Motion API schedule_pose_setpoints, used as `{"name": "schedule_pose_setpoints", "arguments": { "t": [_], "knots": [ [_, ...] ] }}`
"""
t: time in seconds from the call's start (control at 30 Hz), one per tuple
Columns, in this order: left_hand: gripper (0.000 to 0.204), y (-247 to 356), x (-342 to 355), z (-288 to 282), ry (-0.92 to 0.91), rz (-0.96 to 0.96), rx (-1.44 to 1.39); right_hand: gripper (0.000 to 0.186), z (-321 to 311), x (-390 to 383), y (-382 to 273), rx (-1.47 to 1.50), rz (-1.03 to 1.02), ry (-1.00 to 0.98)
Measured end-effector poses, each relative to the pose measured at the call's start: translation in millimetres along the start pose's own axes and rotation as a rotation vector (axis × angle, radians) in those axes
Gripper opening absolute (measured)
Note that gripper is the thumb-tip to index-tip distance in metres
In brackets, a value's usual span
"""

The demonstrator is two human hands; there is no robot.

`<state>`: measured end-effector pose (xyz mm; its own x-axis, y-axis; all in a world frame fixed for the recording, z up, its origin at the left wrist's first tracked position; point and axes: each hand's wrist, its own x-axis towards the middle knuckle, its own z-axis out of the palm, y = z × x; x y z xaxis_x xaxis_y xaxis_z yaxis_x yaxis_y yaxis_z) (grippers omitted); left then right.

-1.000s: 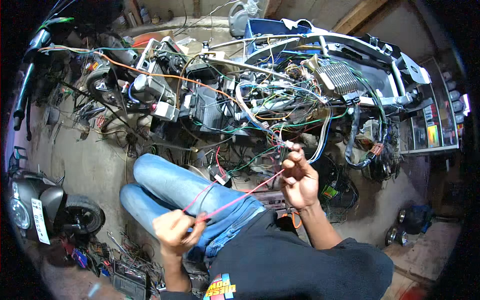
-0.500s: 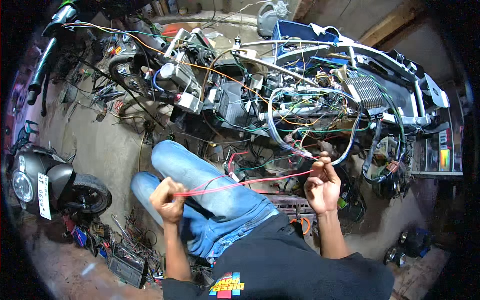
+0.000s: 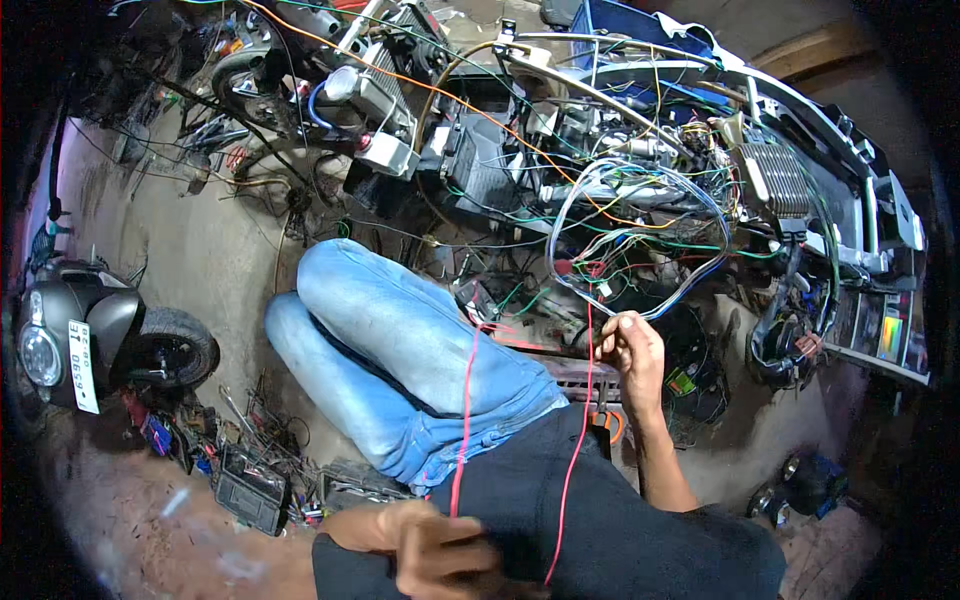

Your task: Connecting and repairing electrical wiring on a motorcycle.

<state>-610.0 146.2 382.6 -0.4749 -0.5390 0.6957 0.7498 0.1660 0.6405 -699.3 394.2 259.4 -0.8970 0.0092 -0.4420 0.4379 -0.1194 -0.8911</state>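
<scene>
The red wire (image 3: 467, 400) has a smooth plastic skin, as do the looped wires (image 3: 725, 235); the person's jeans (image 3: 400, 320) are worn denim, the shirt (image 3: 520, 475) matt cloth, the ribbed box (image 3: 775, 183) dull metal, the floor (image 3: 215, 270) rough, the headlight (image 3: 40, 358) glossy, the tyre (image 3: 205, 345) matt rubber

Dark motorcycle (image 3: 105, 312) at far left — blue crate (image 3: 612, 18) up top.

L hand (image 3: 440, 553) blurred, meets red wire (image 3: 463, 440); R hand (image 3: 634, 352) nr wire loop's (image 3: 552, 252) btm.
</scene>
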Motion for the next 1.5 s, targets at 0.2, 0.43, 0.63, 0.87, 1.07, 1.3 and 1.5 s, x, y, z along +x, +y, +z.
{"name": "schedule_pose_setpoints", "arguments": {
  "t": [0.2,0.43,0.63,0.87,1.07,1.3,1.5],
  "knots": [
    [0.014,-25,-8,-31,-0.931,0.126,-0.147,0.033,-9,3,63,-0.112,0.045,0.237],
    [0.004,-29,-10,-43,-0.732,0.130,-0.206,0.028,12,64,185,-0.581,-0.120,-0.192],
    [0.012,-21,-8,-44,-0.977,-0.198,-0.361,0.027,63,125,209,0.178,0.641,-0.364],
    [0.032,-27,14,-44,-1.176,-0.607,-0.101,0.034,43,112,154,0.601,0.615,-0.209],
    [0.041,-58,25,-52,-1.238,-0.925,-0.295,0.040,-11,88,66,0.568,0.615,-0.574],
    [0.024,-105,4,-39,-1.186,-1.038,0.184,0.069,-29,66,52,-0.091,0.278,-0.567],
    [0.027,-158,-41,-10,-1.194,-1.025,0.415,0.034,-68,45,46,-0.846,0.150,-0.240]
  ]
}}
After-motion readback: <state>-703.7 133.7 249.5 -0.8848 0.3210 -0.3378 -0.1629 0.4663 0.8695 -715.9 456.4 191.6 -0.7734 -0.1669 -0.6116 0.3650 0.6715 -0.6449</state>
